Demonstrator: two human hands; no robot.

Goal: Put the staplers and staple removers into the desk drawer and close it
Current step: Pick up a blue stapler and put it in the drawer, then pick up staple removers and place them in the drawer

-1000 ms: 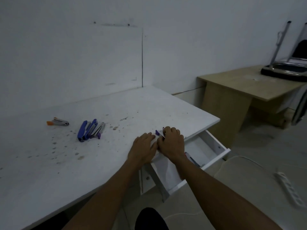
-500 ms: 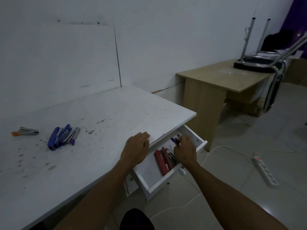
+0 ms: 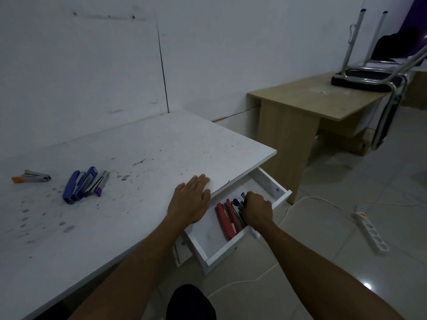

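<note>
White counter, its surface speckled with dark marks, with an open white drawer pulled out beneath its right front edge. On the counter, well apart from the drawer, lies a cluster of blue and grey staplers packed side by side, and just left of it a single grey staple remover with an orange tip. Inside the drawer, two red staplers lie lengthwise against the right wall; beside them sit purple and dark items, partly hidden. Left hand is released, lying flat and palm down on the counter edge just above the drawer. Right hand is curled inside the drawer over the purple items; whether it grips one or has let go cannot be told. Judged state: part of the set is stowed, the rest waits on the counter, and the drawer is not yet closed. Risks: items stacked too high against the drawer wall may catch the counter's underside on closing; the left fingers rest over the gap and could be pinched; the packed cluster could scatter if lifted all at once. No brand, label or writing is legible at this distance and light
</note>
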